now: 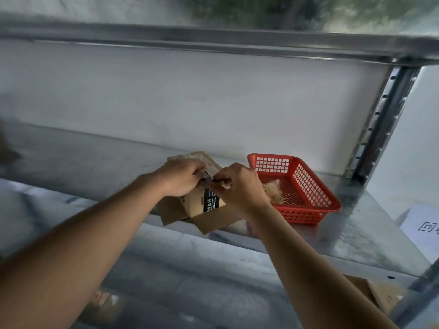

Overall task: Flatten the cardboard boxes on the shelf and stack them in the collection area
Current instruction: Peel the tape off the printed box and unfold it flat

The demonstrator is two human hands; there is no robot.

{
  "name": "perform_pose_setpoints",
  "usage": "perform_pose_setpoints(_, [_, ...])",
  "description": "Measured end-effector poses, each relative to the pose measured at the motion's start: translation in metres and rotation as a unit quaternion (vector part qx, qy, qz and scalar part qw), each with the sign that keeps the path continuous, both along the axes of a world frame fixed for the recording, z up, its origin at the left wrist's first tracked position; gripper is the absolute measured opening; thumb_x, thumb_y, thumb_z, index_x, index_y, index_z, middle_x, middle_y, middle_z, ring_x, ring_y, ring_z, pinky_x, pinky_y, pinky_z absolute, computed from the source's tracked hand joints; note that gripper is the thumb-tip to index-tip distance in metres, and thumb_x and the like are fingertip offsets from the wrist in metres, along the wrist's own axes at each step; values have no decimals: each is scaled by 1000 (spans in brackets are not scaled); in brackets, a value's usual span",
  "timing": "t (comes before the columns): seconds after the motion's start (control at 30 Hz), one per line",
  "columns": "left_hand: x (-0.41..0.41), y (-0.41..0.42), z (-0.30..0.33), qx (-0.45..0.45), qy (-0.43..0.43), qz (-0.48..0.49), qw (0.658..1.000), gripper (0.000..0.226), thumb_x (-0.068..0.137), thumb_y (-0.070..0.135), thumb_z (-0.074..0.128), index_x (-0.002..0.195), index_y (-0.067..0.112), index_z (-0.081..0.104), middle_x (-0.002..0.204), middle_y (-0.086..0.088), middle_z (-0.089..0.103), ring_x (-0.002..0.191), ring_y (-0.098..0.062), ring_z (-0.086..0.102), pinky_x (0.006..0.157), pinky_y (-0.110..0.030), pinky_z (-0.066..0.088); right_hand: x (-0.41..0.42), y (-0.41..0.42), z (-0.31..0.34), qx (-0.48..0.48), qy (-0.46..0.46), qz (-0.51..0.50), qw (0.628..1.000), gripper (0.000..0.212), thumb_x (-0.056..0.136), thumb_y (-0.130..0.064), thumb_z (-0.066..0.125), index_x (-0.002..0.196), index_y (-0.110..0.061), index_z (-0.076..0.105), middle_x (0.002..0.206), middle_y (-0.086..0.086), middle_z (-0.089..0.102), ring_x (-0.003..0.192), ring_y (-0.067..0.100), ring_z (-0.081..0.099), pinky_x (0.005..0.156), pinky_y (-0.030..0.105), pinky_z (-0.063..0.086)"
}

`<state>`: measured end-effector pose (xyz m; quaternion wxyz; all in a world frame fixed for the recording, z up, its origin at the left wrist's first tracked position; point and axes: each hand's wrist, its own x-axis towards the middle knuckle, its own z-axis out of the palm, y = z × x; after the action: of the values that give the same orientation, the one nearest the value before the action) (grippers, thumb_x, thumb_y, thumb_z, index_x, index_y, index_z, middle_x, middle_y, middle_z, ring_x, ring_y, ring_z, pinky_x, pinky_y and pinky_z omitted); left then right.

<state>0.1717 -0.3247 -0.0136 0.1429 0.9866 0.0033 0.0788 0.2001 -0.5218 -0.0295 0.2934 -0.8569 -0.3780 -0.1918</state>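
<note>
While both arms reach onto the metal shelf (95,160), the left hand (181,176) curls over the top edge of a small cardboard box (202,203) that sits near the shelf's front edge. The right hand (240,186) pinches what looks like a strip of tape at the box's top, though blur hides the detail. Just beside the box stands a red basket (306,186) holding pale scraps.

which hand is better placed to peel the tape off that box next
Probably the right hand: its fingertips already pinch what looks like a tape strip at the top edge of the cardboard box, and the red basket holding scraps sits just beside it. The left hand grips the box top, steadying it.
</note>
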Motion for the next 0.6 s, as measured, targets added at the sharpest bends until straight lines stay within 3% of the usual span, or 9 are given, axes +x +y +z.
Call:
perform_pose_setpoints(0.2, [-9, 26, -3, 18, -10, 22, 1000, 42, 109, 44, 37, 145, 31, 55, 159, 6, 45, 146, -24, 40, 120, -44, 31, 2, 26, 6, -58, 26, -21, 998, 23, 94, -37, 73, 112, -23, 78, 104, 1, 77, 90, 21, 69, 80, 37, 57])
perform_pose_setpoints(0.33, [-5, 47, -6, 16, -10, 15, 1000, 45, 107, 46, 39, 149, 34, 52, 164, 9, 39, 153, -20, 31, 124, -49, 24, 7, 40, 9, -69, 46, -35, 996, 16, 95, -30, 74, 108, -21, 79, 100, 3, 77, 91, 24, 69, 80, 37, 56])
perform_pose_setpoints(0.43, [-1, 62, -6, 14, -13, -2, 1000, 43, 108, 44, 40, 147, 33, 55, 162, 8, 42, 151, -20, 33, 123, -49, 26, 13, 51, 11, -74, 66, -57, 993, 17, 100, -32, 68, 101, -19, 78, 97, 7, 75, 85, 26, 66, 72, 35, 53])
perform_pose_setpoints(0.6, [6, 80, -1, 65, -14, -39, 997, 34, 108, 41, 38, 125, 28, 65, 142, 4, 55, 134, -24, 47, 108, -48, 38, 13, 65, 17, -75, 99, -80, 989, 18, 96, -35, 73, 106, -20, 77, 103, 6, 75, 99, 27, 67, 84, 41, 56])
